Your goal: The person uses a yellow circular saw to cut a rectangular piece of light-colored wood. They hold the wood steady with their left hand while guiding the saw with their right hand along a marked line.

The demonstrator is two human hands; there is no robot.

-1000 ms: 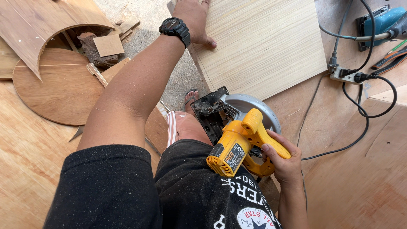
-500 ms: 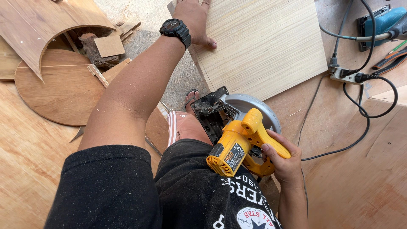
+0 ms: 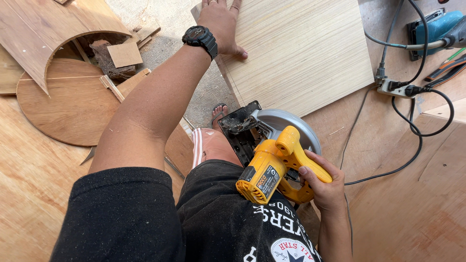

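A pale plywood panel [image 3: 301, 53] lies flat at the far centre of the scene, and a round brown plywood disc [image 3: 63, 109] lies to its left. The left hand [image 3: 221, 24] reaches far out on a straight arm, palm pressed flat on the panel's left edge, fingers spread. Near and right, the right hand [image 3: 323, 187] is wrapped tight around the handle of a yellow circular saw [image 3: 274, 155], held just before the panel's near edge. A black wristwatch [image 3: 200, 38] sits on the left wrist.
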